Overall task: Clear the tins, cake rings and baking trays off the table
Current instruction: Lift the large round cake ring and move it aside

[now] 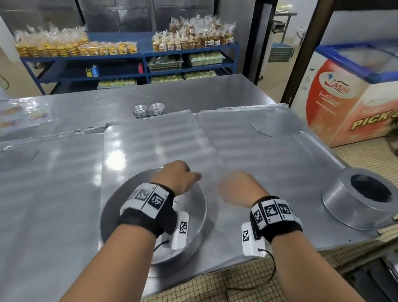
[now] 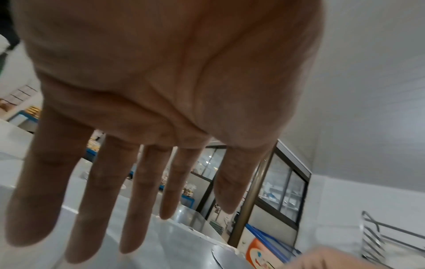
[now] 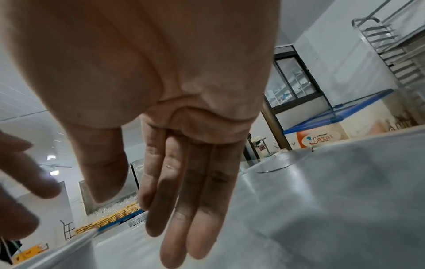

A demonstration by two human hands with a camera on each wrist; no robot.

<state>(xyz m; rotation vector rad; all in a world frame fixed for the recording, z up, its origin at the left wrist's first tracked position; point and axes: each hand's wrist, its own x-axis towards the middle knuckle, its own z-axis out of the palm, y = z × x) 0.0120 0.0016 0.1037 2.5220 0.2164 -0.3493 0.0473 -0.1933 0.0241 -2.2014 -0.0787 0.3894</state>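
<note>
I count three trays [image 1: 159,139] on the table [image 1: 189,92], one tin [image 1: 195,212] below my left hand [image 1: 174,176], one ring [image 1: 361,200], two cup stacks [image 1: 148,109]. Left fingers [image 2: 98,200] spread, empty; right hand [image 1: 238,188] fingers [image 3: 195,200] straight, pressed together, empty.

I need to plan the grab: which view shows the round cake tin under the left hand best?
The head view: the cake tin shows nearly whole beneath the left hand. The left wrist view shows mostly palm and fingers, no tin I can make out. The right wrist view may catch its rim at lower left.
</note>
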